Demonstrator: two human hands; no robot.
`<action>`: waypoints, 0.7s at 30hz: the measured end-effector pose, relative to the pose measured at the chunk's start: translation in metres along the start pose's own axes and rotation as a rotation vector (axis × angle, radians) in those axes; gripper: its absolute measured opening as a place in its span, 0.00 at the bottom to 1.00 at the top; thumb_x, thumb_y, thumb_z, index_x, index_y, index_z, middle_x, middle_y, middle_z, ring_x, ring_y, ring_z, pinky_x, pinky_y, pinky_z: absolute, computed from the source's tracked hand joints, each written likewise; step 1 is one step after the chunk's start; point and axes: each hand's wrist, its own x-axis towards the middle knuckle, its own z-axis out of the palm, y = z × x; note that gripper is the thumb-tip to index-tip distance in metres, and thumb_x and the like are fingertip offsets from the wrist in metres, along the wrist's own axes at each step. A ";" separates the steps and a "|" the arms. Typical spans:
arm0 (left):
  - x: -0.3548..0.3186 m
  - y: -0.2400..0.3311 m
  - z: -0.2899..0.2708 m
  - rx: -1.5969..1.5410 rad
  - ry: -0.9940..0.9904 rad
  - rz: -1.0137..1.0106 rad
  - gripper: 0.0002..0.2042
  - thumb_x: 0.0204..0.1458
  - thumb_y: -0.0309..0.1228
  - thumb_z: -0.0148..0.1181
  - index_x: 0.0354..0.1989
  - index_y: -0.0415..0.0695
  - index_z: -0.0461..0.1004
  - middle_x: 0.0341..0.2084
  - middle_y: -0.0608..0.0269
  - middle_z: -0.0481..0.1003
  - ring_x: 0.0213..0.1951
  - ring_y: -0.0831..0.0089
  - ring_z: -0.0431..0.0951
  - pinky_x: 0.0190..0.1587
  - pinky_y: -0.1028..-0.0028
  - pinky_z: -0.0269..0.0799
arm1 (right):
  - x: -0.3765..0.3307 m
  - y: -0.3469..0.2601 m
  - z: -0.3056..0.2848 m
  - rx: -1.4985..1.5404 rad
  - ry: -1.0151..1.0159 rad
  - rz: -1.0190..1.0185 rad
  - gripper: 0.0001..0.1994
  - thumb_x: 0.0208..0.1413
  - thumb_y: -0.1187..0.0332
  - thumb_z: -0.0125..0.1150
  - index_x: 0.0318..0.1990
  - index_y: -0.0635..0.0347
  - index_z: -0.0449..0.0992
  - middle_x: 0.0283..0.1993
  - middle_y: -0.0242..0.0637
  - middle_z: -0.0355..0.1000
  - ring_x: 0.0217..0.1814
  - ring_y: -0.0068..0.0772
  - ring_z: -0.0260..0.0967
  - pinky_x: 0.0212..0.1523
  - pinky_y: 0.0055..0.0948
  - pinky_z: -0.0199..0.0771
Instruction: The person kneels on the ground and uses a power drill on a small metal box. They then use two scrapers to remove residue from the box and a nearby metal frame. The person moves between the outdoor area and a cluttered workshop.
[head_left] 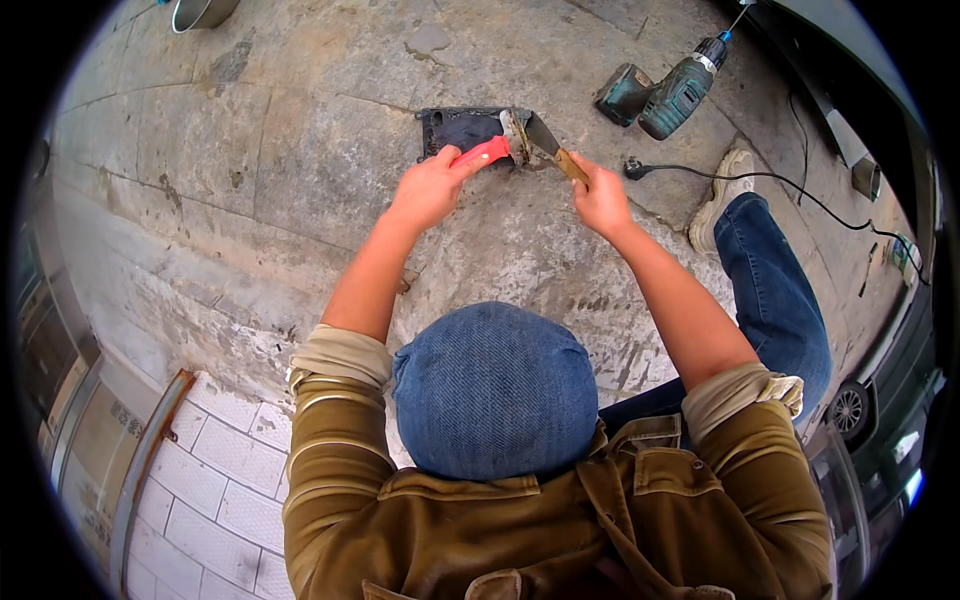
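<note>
To the left of the left hand (428, 190)'s fingers, broad grey stone paving (200, 150) leaves passage. Between both hands' fingers, a red-handled scraper (488, 153) and a wooden-handled metal scraper (542, 134) bar a crossing above a flat black rectangular part (462, 130). Right of the right hand (602, 200)'s fingers lies a thin black plugged cord (690, 170); ahead-right, a bulky green-and-black cordless drill (680, 98). Bodyward, a rounded blue denim knee (490, 390) obstructs.

Worn grey-brown paving slabs (320, 150), stained and cracked in places, spread out under soft, even light. At lower left, white rectangular tiles (235, 490) with dark joints lie beside a metal rail (148, 470), rusty at its upper end. Near the right rim stands a dark vehicle (889, 430), its spoked wheel (849, 410) showing.
</note>
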 end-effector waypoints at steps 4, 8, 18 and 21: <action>-0.038 -0.026 0.005 -0.185 0.116 -0.182 0.21 0.53 0.28 0.53 0.56 0.65 0.68 0.43 0.64 0.69 0.39 0.61 0.74 0.39 0.65 0.71 | 0.002 -0.001 -0.006 0.043 0.086 -0.015 0.21 0.48 0.75 0.53 0.53 0.62 0.71 0.42 0.56 0.72 0.44 0.56 0.70 0.46 0.42 0.70; -0.048 -0.058 -0.004 -0.191 0.087 -0.250 0.21 0.55 0.29 0.52 0.57 0.64 0.67 0.42 0.64 0.70 0.41 0.61 0.73 0.42 0.66 0.69 | 0.012 -0.015 -0.004 -0.012 0.095 -0.026 0.21 0.48 0.76 0.53 0.53 0.64 0.70 0.41 0.56 0.72 0.43 0.56 0.70 0.46 0.42 0.70; -0.023 -0.084 -0.019 -0.181 -0.090 -0.162 0.19 0.56 0.29 0.51 0.57 0.61 0.67 0.42 0.61 0.70 0.43 0.59 0.73 0.44 0.65 0.69 | 0.020 -0.029 0.007 -0.072 0.025 -0.046 0.20 0.47 0.76 0.52 0.51 0.65 0.71 0.40 0.58 0.72 0.43 0.56 0.70 0.47 0.43 0.70; -0.021 -0.080 -0.018 -0.168 -0.112 -0.162 0.20 0.56 0.29 0.50 0.57 0.61 0.67 0.42 0.61 0.69 0.42 0.59 0.73 0.43 0.65 0.69 | 0.019 -0.027 0.011 -0.056 0.052 -0.089 0.19 0.47 0.76 0.53 0.51 0.66 0.72 0.40 0.58 0.72 0.43 0.56 0.70 0.46 0.43 0.71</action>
